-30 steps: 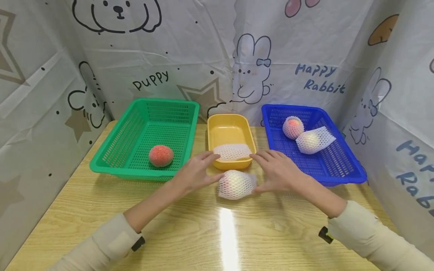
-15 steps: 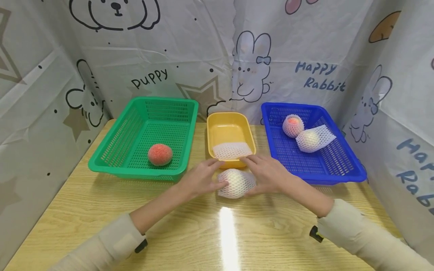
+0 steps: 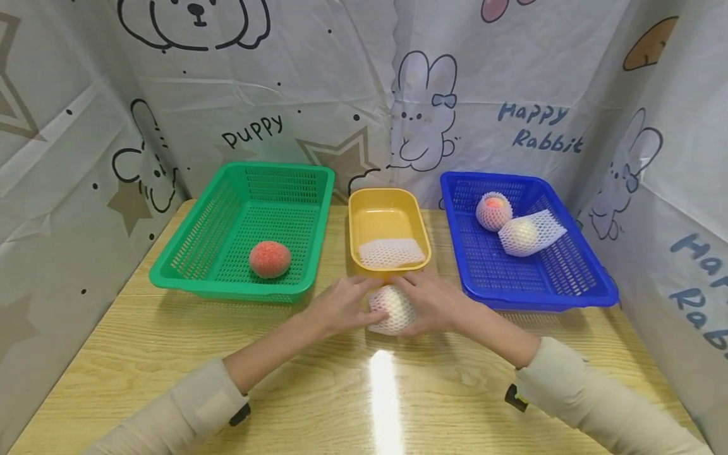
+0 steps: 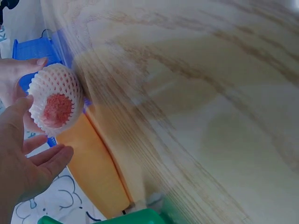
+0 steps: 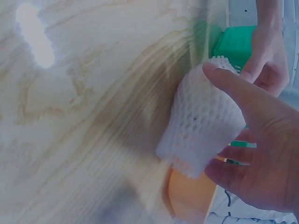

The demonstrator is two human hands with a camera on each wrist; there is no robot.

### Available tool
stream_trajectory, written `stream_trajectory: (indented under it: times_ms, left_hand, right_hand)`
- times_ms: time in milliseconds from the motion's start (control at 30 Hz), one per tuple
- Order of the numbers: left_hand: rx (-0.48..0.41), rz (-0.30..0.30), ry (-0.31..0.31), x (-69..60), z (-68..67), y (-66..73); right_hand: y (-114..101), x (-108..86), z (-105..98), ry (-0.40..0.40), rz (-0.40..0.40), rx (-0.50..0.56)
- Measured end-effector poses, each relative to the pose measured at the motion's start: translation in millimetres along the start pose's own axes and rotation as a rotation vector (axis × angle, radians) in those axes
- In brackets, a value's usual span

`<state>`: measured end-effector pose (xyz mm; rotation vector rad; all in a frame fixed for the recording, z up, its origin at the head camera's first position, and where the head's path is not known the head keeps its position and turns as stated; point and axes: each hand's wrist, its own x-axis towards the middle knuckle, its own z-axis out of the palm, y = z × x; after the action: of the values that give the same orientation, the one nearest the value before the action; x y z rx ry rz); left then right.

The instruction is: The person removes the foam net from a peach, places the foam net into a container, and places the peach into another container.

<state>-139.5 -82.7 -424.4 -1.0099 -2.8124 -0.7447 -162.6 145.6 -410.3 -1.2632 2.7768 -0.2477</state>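
A peach [image 3: 392, 309] in a white foam net sleeve lies on the table in front of the yellow tray [image 3: 418, 260]. Its reddish skin shows through the net's open end in the left wrist view. My left hand [image 3: 341, 306] is at its left side; the thumb touches the net, while the other fingers extend loosely past it. My right hand [image 3: 435, 303] holds the peach from the right, its thumb on the near side and fingers on the far side. Loose netting [image 5: 187, 154] extends below the right thumb in the right wrist view.
A flat white foam net [image 3: 389, 253] lies in the tray. The green basket [image 3: 170, 275] at left holds one bare peach [image 3: 270, 260]. At right, the blue basket [image 3: 546, 302] holds two netted peaches [image 3: 493, 212]. A printed curtain [image 3: 341, 63] encloses the table.
My right hand has moved left and closed in around the peach, covering the sleeve's right end. The left hand has shifted slightly inward, its thumb now over the net. The baskets stay put.
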Motion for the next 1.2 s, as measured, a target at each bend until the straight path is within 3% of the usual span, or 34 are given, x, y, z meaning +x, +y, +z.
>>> stream_trajectory:
  times_ms: [167,400,800,933,1200]
  left_hand:
    - [-0.007,-0.026,-0.048,-0.8,2.0,0.0]
    - [-0.033,-0.008,-0.051,-1.7,4.1,-0.9]
    - [-0.050,-0.016,-0.035,-2.3,3.4,0.5]
    - [-0.051,-0.006,-0.009,-0.8,-0.1,1.8]
    - [-0.022,0.051,0.102,4.0,-16.3,5.7]
  right_hand:
    - [-1,3.4,8,-0.030,0.017,0.028]
    - [-4,6.0,13,-0.057,0.038,0.072]
    - [-3,6.5,17,0.013,-0.010,0.083]
    - [-3,5.9,12,0.024,0.002,0.103]
    - [-3,4.3,-9,0.070,-0.009,0.110]
